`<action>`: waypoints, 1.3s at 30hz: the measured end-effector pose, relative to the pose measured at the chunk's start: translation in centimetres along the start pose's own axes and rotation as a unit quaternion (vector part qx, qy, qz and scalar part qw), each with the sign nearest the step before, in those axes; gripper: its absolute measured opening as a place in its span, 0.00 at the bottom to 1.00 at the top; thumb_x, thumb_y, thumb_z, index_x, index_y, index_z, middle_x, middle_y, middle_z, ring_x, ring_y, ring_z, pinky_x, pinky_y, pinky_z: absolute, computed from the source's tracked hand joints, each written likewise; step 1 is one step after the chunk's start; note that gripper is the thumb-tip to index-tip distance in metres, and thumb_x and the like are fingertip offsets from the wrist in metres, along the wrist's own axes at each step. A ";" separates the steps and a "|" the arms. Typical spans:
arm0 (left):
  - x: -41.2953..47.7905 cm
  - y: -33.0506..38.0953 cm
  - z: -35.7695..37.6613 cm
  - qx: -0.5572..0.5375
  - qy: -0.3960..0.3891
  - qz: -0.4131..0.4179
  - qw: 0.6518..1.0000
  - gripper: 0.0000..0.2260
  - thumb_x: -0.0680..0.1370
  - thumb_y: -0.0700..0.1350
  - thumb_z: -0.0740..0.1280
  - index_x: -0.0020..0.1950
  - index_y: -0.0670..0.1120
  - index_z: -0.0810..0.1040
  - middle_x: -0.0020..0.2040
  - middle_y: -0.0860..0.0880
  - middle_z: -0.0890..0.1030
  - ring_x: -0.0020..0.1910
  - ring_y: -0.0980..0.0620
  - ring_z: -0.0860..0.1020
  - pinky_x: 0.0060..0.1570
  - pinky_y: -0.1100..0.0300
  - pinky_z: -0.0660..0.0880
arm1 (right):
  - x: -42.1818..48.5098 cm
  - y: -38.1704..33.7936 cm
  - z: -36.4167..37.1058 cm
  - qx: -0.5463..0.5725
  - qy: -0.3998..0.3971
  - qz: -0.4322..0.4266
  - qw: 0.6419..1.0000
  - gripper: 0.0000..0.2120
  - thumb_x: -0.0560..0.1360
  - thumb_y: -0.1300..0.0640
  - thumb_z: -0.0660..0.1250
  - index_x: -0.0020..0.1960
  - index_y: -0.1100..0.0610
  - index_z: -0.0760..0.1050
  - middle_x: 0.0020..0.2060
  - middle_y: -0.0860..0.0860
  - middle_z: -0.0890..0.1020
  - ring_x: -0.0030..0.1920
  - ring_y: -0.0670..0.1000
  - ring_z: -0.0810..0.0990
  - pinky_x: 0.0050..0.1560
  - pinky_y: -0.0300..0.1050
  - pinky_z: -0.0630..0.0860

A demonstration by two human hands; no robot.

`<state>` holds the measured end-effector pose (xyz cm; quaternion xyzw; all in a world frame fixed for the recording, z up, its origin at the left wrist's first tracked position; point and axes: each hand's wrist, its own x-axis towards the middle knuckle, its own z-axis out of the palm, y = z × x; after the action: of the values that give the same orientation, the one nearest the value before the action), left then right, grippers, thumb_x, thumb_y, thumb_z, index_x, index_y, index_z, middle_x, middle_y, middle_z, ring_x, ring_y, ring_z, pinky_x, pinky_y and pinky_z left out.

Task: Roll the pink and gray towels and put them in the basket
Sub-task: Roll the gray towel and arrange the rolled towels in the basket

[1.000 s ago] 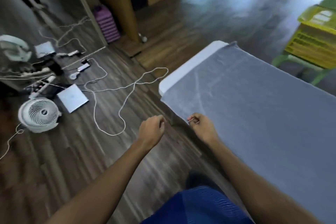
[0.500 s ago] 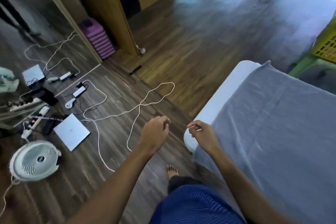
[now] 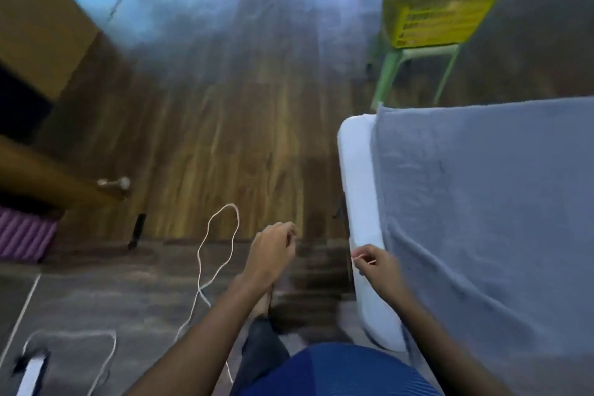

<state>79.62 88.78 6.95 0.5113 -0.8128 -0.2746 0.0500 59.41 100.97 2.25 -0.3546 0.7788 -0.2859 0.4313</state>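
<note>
The gray towel [image 3: 482, 219] lies spread flat over a white table [image 3: 360, 190] on the right. No pink towel is in view. The yellow basket [image 3: 443, 6] sits on a green stool [image 3: 414, 55] beyond the table's far end, with something dark blurred inside it. My right hand [image 3: 376, 262] hovers over the table's near left edge, right beside the towel's edge, fingers loosely curled, nothing visibly in them. My left hand [image 3: 273, 249] hangs over the floor left of the table, loosely curled and empty.
White cables [image 3: 218, 251] loop across the wooden floor at my lower left, near a power strip [image 3: 30, 373]. A wooden door with a knob [image 3: 114, 184] and a purple ribbed block [image 3: 25, 238] stand at the left. My bare foot [image 3: 263, 302] is below my left hand.
My view has swung right and forward along the table's end: the fan and devices left the frame and the basket on its stool came into sight. Both hands stay curled in front of me.
</note>
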 end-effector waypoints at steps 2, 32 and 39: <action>3.7 -0.9 -1.1 0.017 -0.040 0.068 0.997 0.06 0.76 0.41 0.64 0.48 0.49 0.80 0.43 0.53 0.81 0.45 0.51 0.79 0.48 0.51 0.76 | 0.4 -0.3 1.0 0.028 0.062 0.036 0.997 0.09 0.74 0.62 0.67 0.41 0.49 0.79 0.35 0.47 0.82 0.38 0.50 0.81 0.44 0.49 0.78; 37.9 13.0 7.0 0.303 -0.199 0.607 0.707 0.22 0.62 0.31 0.72 0.55 0.42 0.79 0.50 0.43 0.79 0.49 0.40 0.78 0.48 0.46 0.77 | -0.2 2.7 7.5 -0.101 0.441 0.427 0.783 0.24 0.63 0.75 0.70 0.57 0.61 0.76 0.53 0.57 0.78 0.51 0.59 0.75 0.48 0.55 0.78; 41.5 13.8 7.3 0.271 -0.241 0.638 0.680 0.16 0.63 0.27 0.72 0.48 0.40 0.80 0.43 0.44 0.80 0.42 0.42 0.79 0.36 0.51 0.78 | 0.7 1.6 7.2 -0.104 0.476 0.489 0.723 0.18 0.60 0.77 0.69 0.48 0.65 0.76 0.45 0.61 0.78 0.44 0.64 0.77 0.43 0.60 0.78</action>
<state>46.26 60.51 -0.64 -0.2233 -0.9650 -0.0573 -0.1253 64.97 100.34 -2.62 0.2161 0.9718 -0.0835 0.0438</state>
